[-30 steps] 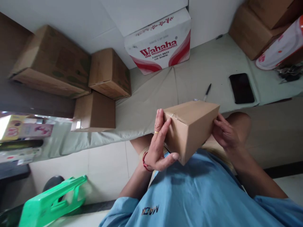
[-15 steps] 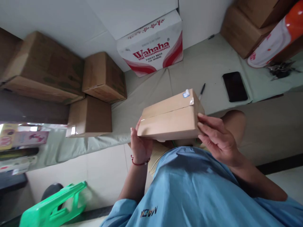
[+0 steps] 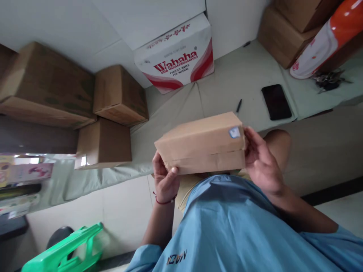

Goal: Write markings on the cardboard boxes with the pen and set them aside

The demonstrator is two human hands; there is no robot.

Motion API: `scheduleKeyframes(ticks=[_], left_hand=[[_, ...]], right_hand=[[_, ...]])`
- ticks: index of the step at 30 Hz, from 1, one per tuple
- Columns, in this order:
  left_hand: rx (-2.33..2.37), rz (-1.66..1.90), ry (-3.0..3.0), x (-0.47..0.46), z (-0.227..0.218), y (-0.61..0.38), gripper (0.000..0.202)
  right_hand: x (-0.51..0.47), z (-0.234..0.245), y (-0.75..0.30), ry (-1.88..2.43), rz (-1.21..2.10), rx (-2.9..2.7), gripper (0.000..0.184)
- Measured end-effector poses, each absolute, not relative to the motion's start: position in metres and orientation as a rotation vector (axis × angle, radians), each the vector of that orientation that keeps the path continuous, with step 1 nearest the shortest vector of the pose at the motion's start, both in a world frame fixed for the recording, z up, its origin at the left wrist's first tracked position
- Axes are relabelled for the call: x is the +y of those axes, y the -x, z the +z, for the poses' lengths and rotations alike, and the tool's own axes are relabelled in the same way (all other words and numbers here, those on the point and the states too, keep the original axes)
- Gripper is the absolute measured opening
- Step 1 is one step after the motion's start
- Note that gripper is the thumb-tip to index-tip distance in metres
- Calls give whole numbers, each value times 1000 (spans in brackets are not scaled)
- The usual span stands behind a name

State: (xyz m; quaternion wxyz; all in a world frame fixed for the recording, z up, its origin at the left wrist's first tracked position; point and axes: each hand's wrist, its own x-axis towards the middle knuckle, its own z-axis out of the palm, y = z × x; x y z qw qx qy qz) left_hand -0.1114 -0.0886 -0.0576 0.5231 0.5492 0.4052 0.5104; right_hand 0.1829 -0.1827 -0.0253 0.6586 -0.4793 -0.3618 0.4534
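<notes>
Between my two hands a brown cardboard box [image 3: 198, 139] is held up in front of my blue shirt. My left hand [image 3: 166, 179] grips its left end, thumb on the near side and fingers partly hidden behind. At the right end my right hand [image 3: 261, 162] is closed on the box, with some fingertips out of sight behind the edge. A small blue-and-white sticker [image 3: 234, 132] is on the side facing me, near the right end, above a seam that runs lengthwise.
A covered table [image 3: 221, 88] bears a white-and-red Wahaha carton [image 3: 178, 56], a pen [image 3: 239, 105], a black phone [image 3: 276, 102] and keys [image 3: 330, 80]. Cardboard boxes [image 3: 113, 94] are stacked on the left, more [image 3: 283, 34] at the far right. A green plastic stool [image 3: 65, 247] stands lower left.
The box has been rolled in my hands, so the seamed, stickered face that was on top now turns toward me. My left thumb has moved onto its near side.
</notes>
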Motion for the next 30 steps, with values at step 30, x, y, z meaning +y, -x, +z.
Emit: scheduleKeyframes(ticks=[30], left_hand=[[1029,781,-1751,-88,-29,103,99]], right_hand=[[-199,-99,-186,1234,1509,-321,50]])
